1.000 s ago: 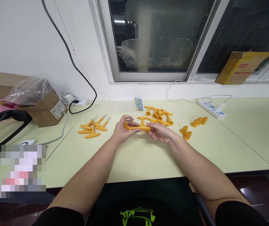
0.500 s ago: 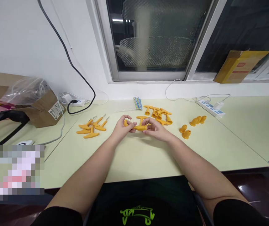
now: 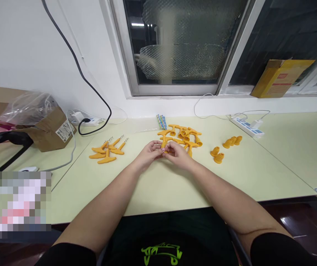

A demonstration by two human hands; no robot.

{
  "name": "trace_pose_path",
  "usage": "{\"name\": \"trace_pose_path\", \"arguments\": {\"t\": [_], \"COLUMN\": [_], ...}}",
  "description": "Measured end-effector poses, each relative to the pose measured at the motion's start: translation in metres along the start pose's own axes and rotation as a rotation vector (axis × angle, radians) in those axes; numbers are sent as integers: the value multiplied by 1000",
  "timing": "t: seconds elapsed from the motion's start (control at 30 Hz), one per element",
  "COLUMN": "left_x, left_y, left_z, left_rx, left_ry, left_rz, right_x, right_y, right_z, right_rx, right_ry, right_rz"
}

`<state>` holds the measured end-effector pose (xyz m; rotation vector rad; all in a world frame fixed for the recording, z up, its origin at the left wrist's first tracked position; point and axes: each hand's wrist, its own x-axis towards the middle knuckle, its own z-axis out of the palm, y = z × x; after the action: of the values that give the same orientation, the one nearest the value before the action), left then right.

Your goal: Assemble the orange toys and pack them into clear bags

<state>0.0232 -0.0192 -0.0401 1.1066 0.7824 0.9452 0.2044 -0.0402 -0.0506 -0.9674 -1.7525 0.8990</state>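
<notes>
Since both hands are closed on it from opposite sides, the yellow T-handle (image 3: 164, 139) looks steady, held over the middle of the bench (image 3: 164, 195), crossbar away from the wearer, stem running down into the fingers. Left hand (image 3: 149, 154) grips the stem's lower end, thumb on the near side; right hand (image 3: 178, 154) pinches the same end from the right. My read: two-sided hold so one hand can steady while the other turns or presses. Looks: plain orange-yellow plastic, curved crossbar, slim stem. Lower end is buried in the fingers, can't tell if a cap is on it or any metal shows. Just beyond and to the right: overlapping pile of yellow pieces (image 3: 184, 135), several with flared ends, probably kept central so either hand reaches. Left side: corkscrew handles (image 3: 107, 159) bunched together, bare metal spirals (image 3: 126, 140) pointing away from the wearer, likely to keep tips clear of the hands. Right side: five bell-shaped caps (image 3: 218, 158), two near, three farther back, wide ends down, which should stop them rolling. Split by part type looks deliberate, one kind per side. Behind the pile, colourful packets (image 3: 162, 122) near the wall. Farther out: power strip (image 3: 248, 128) right, cardboard box (image 3: 46, 131) left, yellow carton (image 3: 280, 81) by the window.
</notes>
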Motion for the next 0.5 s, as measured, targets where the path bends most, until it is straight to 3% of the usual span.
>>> {"name": "trace_pose_path", "arguments": {"t": [0.17,0.3,0.37,0.5], "left_x": [10,19,21,22], "left_y": [-1,-8,-12,-16], "left_z": [-16,-31,-33,-29], "left_rx": [258,577,662,746], "left_ry": [239,368,352,280], "left_rz": [122,211,222,218], "right_x": [-3,-4,-5,-12], "right_y": [-17,-23,-21,-9], "right_z": [-24,-65,-90,-137], "right_rx": [-236,-485,-595,-729], "right_ry": [-103,30,143,225], "right_rz": [-71,1,146,583]}}
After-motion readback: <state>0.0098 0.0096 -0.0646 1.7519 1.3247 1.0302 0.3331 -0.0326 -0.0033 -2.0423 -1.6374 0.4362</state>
